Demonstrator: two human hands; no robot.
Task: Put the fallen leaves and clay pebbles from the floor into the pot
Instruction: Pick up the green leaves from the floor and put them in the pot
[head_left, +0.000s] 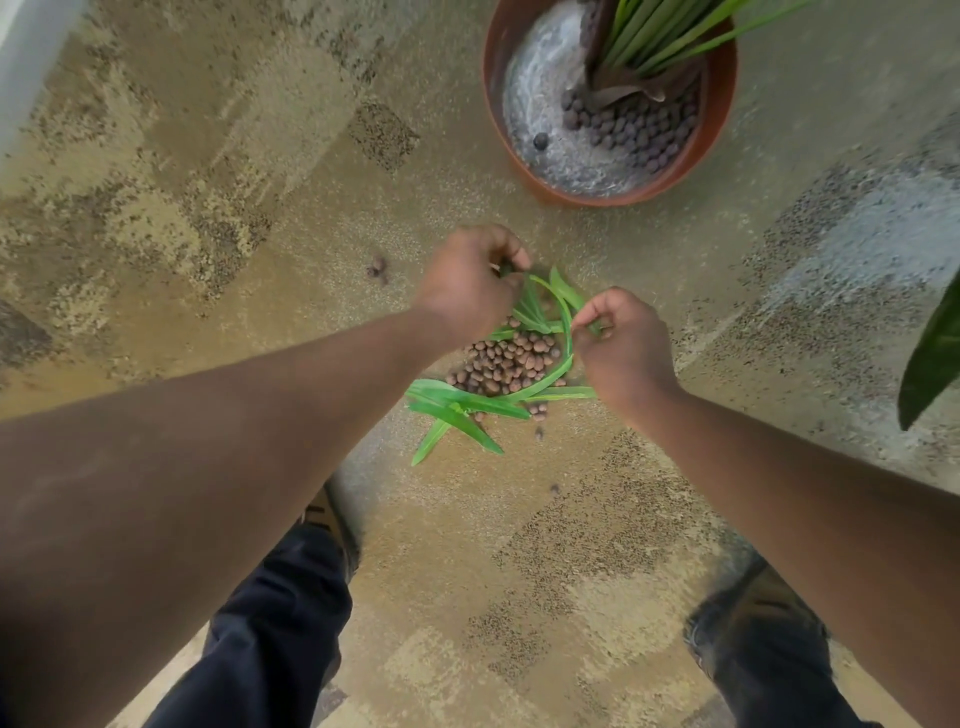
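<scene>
Left hand (467, 291) and right hand (621, 338), fingers curled, pinch leaves (457, 408); lifting could scatter pebbles (506, 364) across carpet (208, 208), short of pot (722, 104).

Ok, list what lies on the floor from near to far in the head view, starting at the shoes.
Shoes → fallen leaves → pile of clay pebbles → left hand and right hand, both pinching leaves → pot with pebbles already inside.

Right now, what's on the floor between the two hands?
In the head view, between the left hand and right hand lie green leaves and a heap of clay pebbles.
</scene>
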